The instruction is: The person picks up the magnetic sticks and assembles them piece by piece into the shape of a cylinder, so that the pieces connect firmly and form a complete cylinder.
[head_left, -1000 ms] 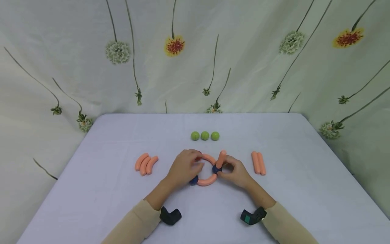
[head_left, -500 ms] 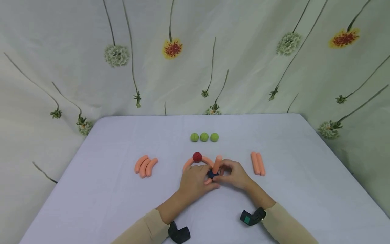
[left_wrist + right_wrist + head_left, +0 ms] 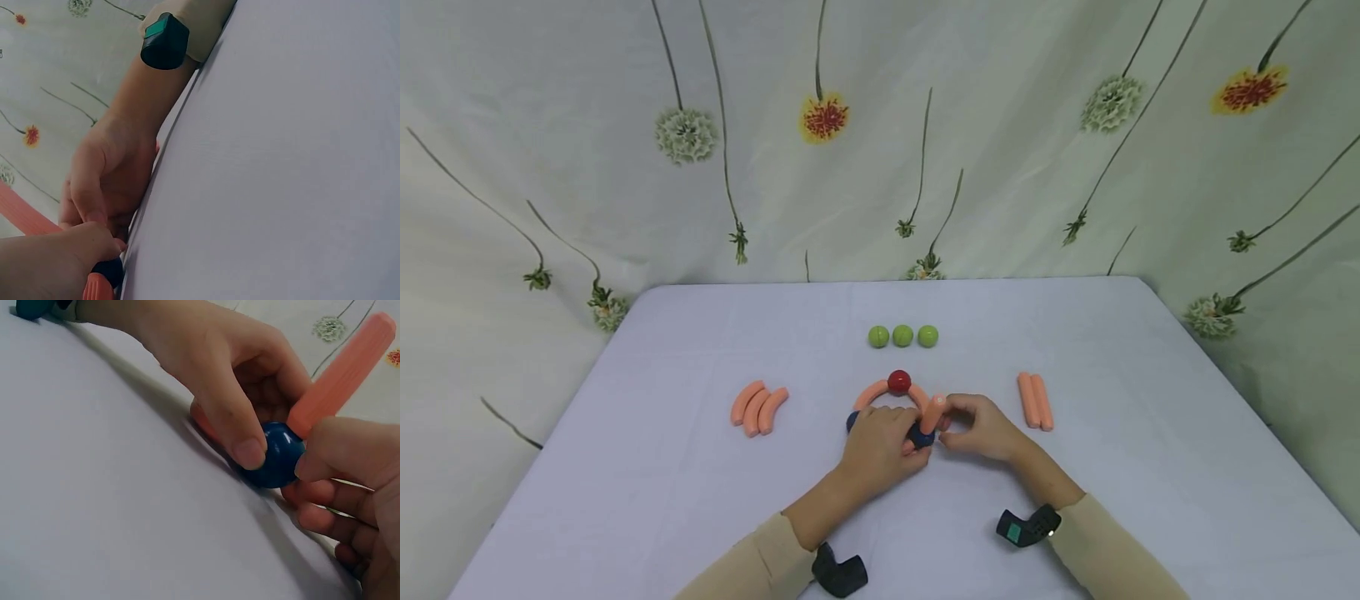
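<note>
Both hands met at the right side of a small ring of orange pieces and balls near the middle of the pale table (image 3: 700,517). I saw the left hand (image 3: 874,450) reaching across the ring and gripping a dark blue ball (image 3: 921,435), with the thumb pressed on it and the fingers bent over it. Out of that ball rose a straight orange stick (image 3: 933,414), tilted, its free end up. Just beside the ball and stick was the right hand (image 3: 979,428), fingers bent; from my remote seat I could not tell whether it pinched anything. At the ring's far side I made out a red ball (image 3: 898,382) between two curved orange pieces (image 3: 870,393), and at its left a second blue ball (image 3: 852,422), partly hidden by the left hand. Beyond the ring, three green balls (image 3: 902,336) sat in a row. Three loose curved pieces (image 3: 758,408) lay together well to the left, and two loose straight pieces (image 3: 1035,401) lay side by side to the right. Flowers patterned the cloth (image 3: 1000,150) behind.
</note>
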Demonstrator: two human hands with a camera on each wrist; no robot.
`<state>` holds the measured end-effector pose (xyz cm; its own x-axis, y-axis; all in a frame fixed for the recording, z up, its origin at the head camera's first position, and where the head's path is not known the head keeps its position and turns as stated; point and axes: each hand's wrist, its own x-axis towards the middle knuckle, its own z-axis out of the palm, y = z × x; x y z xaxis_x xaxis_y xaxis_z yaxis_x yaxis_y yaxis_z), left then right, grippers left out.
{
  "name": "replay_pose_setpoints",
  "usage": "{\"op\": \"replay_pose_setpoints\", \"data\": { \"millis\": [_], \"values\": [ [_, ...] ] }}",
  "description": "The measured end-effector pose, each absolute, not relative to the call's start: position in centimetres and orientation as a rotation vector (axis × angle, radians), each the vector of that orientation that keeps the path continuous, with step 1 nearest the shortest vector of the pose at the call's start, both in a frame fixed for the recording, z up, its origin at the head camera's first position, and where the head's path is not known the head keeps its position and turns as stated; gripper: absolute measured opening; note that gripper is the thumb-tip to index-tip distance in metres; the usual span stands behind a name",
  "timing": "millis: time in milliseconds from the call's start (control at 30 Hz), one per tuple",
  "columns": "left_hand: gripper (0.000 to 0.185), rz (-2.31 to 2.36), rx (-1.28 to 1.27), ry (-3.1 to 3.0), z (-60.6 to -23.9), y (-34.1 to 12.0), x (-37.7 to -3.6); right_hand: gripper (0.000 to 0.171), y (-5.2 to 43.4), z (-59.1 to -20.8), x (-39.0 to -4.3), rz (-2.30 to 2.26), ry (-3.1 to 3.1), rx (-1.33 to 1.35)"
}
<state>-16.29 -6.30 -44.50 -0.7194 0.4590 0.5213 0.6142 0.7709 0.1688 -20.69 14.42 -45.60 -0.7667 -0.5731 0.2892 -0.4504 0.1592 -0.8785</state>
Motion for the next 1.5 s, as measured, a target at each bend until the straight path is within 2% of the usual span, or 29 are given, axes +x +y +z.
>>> {"op": "replay_pose_setpoints", "data": {
  "millis": [300, 567, 867, 1067, 1233, 1500],
  "values": [
    [0.027, -0.574, -0.874, -2.543, -44.2, -6.6, -16.3, 0.037, 14.5, -45.9, -20.7, -1.511, 2.554, -1.078],
    [0.03, -0.546, -0.858, -2.532, -44.5, -6.5, -16.4, 0.03, 14.2, -45.7, -20.5, -1.29, 2.789, -1.115],
    [0.019, -0.678, -0.773, -2.454, -45.0, -6.6, -16.8, 0.033, 14.1, -45.5, -20.4, -1.298, 2.824, -1.177],
    [0.021, -0.731, -0.711, -2.469, -45.0, -6.8, -17.0, 0.026, 13.9, -45.1, -20.3, -1.23, 2.871, -1.128],
    [0.028, -0.802, -0.641, -2.514, -44.9, -6.8, -17.0, 0.023, 13.7, -45.0, -20.2, -1.186, 2.918, -1.197],
    [0.015, -0.903, -0.57, -2.475, -45.4, -7.0, -17.3, 0.017, 13.3, -44.5, -19.8, -1.086, 2.896, -1.207]
  ]
}}
